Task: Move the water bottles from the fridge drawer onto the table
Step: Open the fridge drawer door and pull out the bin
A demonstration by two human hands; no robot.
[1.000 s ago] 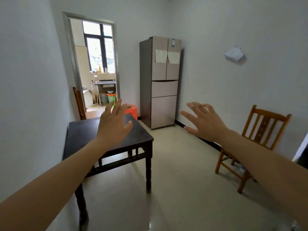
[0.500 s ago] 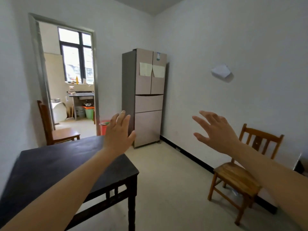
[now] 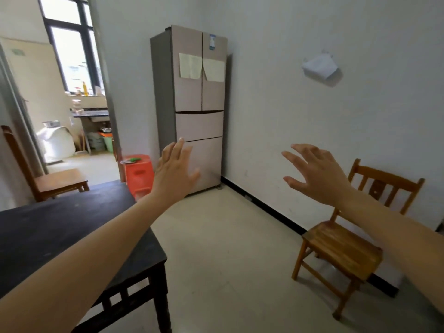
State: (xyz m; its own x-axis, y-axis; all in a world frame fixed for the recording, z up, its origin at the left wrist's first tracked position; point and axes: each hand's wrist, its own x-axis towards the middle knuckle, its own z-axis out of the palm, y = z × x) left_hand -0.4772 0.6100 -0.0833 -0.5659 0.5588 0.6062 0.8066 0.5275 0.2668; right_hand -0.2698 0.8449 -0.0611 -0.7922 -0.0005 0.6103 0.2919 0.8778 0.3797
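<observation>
A tall beige fridge (image 3: 199, 92) stands in the far corner with its two upper doors and both lower drawers closed. No water bottles show. The dark wooden table (image 3: 43, 236) fills the lower left. My left hand (image 3: 174, 171) is stretched forward, fingers straight and empty, in line with the bottom drawer (image 3: 206, 162) but well short of it. My right hand (image 3: 314, 175) is held out to the right with spread fingers, holding nothing, in front of the white wall.
A wooden chair (image 3: 348, 241) stands against the right wall. An orange plastic stool (image 3: 138, 171) sits left of the fridge by the doorway. Another wooden chair (image 3: 45, 179) is behind the table. Pale floor runs between table and chair toward the fridge.
The view has advanced toward the fridge, which looms larger. The table has slid to the lower left. Both hands stay raised, open and empty.
</observation>
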